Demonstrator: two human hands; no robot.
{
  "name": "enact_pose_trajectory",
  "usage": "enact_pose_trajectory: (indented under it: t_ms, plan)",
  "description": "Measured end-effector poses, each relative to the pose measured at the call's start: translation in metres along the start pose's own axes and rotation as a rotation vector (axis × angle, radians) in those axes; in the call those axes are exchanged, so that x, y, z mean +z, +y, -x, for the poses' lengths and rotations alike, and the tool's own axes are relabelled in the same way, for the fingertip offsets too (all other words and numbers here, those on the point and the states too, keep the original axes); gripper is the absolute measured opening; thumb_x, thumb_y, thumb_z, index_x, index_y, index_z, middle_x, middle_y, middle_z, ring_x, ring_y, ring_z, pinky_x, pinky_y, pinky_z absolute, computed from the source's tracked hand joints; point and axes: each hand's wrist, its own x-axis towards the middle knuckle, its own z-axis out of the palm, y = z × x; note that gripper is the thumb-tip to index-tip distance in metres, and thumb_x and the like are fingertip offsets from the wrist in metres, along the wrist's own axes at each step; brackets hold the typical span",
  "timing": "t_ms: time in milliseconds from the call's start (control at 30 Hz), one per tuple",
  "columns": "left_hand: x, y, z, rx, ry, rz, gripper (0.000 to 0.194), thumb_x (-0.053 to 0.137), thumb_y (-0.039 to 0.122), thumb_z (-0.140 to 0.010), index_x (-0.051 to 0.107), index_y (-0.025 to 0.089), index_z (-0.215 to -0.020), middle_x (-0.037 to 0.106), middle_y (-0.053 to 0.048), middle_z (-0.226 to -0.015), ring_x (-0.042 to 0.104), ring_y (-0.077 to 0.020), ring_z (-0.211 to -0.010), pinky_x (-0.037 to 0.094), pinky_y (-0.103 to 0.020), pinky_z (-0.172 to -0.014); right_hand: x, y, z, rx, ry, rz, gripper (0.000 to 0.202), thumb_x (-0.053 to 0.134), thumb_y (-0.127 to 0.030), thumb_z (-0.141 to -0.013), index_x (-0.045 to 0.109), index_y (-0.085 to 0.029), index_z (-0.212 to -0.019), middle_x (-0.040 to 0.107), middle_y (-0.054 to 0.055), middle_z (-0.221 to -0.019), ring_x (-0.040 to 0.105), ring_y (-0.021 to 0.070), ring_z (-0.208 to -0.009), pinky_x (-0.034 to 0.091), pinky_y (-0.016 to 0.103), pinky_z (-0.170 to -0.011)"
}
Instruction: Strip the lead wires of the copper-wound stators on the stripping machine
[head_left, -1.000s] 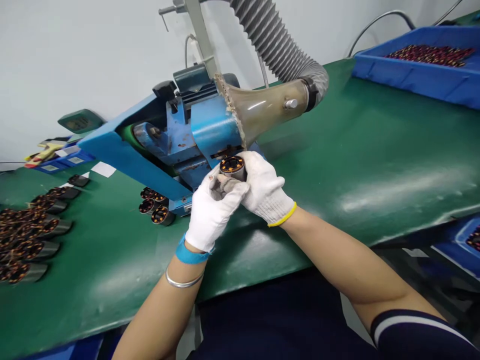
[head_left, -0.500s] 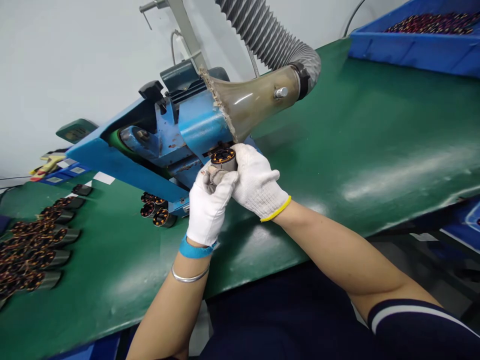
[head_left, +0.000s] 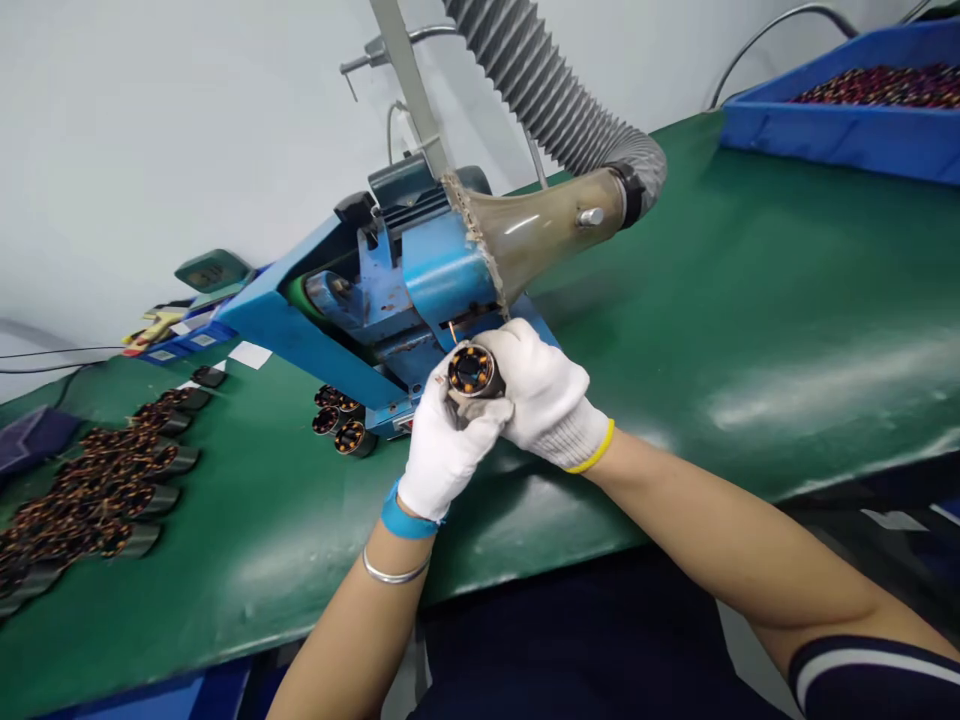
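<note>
Between my two gloved hands sits a motor stator (head_left: 474,372), a short dark cylinder with copper-coloured windings facing up towards me. My left hand (head_left: 450,440) wraps its fingers round the lower left side of it. From the right, my right hand (head_left: 544,395) grips the stator's other side, its fingertips partly hidden behind the part. A thin copper wire stands up at the stator's far rim. Just beyond the hands is a blue belt machine (head_left: 450,270) with a translucent suction hood (head_left: 551,225).
A grey corrugated hose (head_left: 555,90) runs up from the hood. Many stators (head_left: 127,470) stand in rows at the left of the green table (head_left: 750,300). Several more stators (head_left: 352,438) stand beside the machine. A blue bin (head_left: 840,140) of small parts is at the back right.
The stator has come away from the machine towards me, and its wound end now tilts more to my view. Both hands still hold it. The camera view has shifted.
</note>
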Motion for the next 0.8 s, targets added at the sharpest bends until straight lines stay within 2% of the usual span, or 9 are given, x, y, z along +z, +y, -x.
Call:
enact_pose_trajectory:
  t_ms: [67,133,267,333,400,467,533,667,800]
  plan:
    - [-0.008,-0.002,0.005,0.014,-0.006,-0.037,0.067,0.082,0.046,-0.065,0.057,0.021,-0.122,0.065,-0.011,-0.124,0.066,-0.0236,-0.110,0.056,-0.035,-0.093,0.000,-0.004,0.003,-0.024,-0.024,0.036,0.039,0.052,-0.050,-0.085,0.061,-0.022,-0.112,0.061,0.008,-0.097,0.060,0.0184,-0.063,0.036,0.029,-0.049]
    - [-0.014,-0.003,0.008,0.033,-0.001,-0.074,0.066,0.082,0.044,-0.066,0.058,0.021,-0.122,0.064,-0.010,-0.128,0.061,-0.0262,-0.120,0.052,-0.039,-0.102,0.001,-0.006,0.005,-0.053,-0.023,0.003,0.038,0.052,-0.047,-0.085,0.062,-0.023,-0.114,0.062,0.008,-0.098,0.061,0.0181,-0.064,0.037,0.028,-0.050]
    - [-0.021,-0.005,0.008,0.102,0.056,-0.034,0.061,0.083,0.039,-0.067,0.059,0.022,-0.121,0.064,-0.009,-0.128,0.059,-0.0276,-0.123,0.048,-0.042,-0.107,0.004,-0.008,0.006,-0.061,-0.026,-0.207,0.055,0.064,-0.046,-0.077,0.057,-0.022,-0.126,0.062,0.010,-0.114,0.066,0.0228,-0.087,0.051,0.030,-0.068]
    - [-0.023,-0.004,0.008,0.128,0.066,0.024,0.059,0.081,0.037,-0.070,0.058,0.023,-0.123,0.061,-0.009,-0.131,0.057,-0.0279,-0.125,0.047,-0.043,-0.108,0.006,-0.011,0.008,-0.004,-0.075,-0.322,0.068,0.071,-0.044,-0.070,0.053,-0.021,-0.132,0.060,0.010,-0.119,0.066,0.0244,-0.096,0.054,0.033,-0.077]
    - [-0.023,-0.003,0.008,0.128,0.052,0.062,0.058,0.079,0.036,-0.073,0.057,0.024,-0.125,0.059,-0.010,-0.135,0.056,-0.0285,-0.127,0.048,-0.043,-0.107,0.007,-0.014,0.010,0.067,-0.164,-0.438,0.068,0.074,-0.039,-0.067,0.053,-0.021,-0.130,0.062,0.008,-0.116,0.066,0.0240,-0.098,0.055,0.035,-0.082]
    - [-0.024,0.000,0.008,0.130,0.047,0.033,0.057,0.077,0.035,-0.075,0.056,0.024,-0.126,0.058,-0.011,-0.137,0.057,-0.0283,-0.126,0.049,-0.043,-0.105,0.009,-0.018,0.012,0.104,-0.239,-0.565,0.057,0.072,-0.032,-0.069,0.057,-0.020,-0.123,0.064,0.008,-0.113,0.066,0.0233,-0.099,0.055,0.037,-0.085]
    - [-0.023,0.003,0.009,0.172,0.081,-0.054,0.058,0.078,0.034,-0.074,0.056,0.023,-0.126,0.059,-0.012,-0.136,0.058,-0.0274,-0.125,0.049,-0.042,-0.105,0.010,-0.020,0.013,0.093,-0.256,-0.688,0.048,0.067,-0.025,-0.073,0.057,-0.016,-0.119,0.064,0.011,-0.116,0.065,0.0236,-0.104,0.054,0.039,-0.090]
    - [-0.021,0.005,0.009,0.269,0.208,-0.263,0.059,0.078,0.035,-0.074,0.055,0.021,-0.126,0.062,-0.011,-0.132,0.059,-0.0259,-0.124,0.048,-0.042,-0.107,0.013,-0.019,0.016,0.060,-0.197,-0.921,0.053,0.055,-0.019,-0.079,0.051,-0.014,-0.131,0.060,0.014,-0.130,0.058,0.0221,-0.120,0.048,0.040,-0.105]
    - [-0.026,0.000,0.007,0.336,0.273,-0.399,0.062,0.078,0.031,-0.073,0.053,0.019,-0.128,0.061,-0.013,-0.132,0.060,-0.0259,-0.123,0.048,-0.043,-0.107,0.018,-0.017,0.019,0.093,-0.123,-1.070,0.050,0.048,-0.023,-0.087,0.050,-0.014,-0.136,0.057,0.013,-0.137,0.056,0.0212,-0.125,0.047,0.039,-0.107]
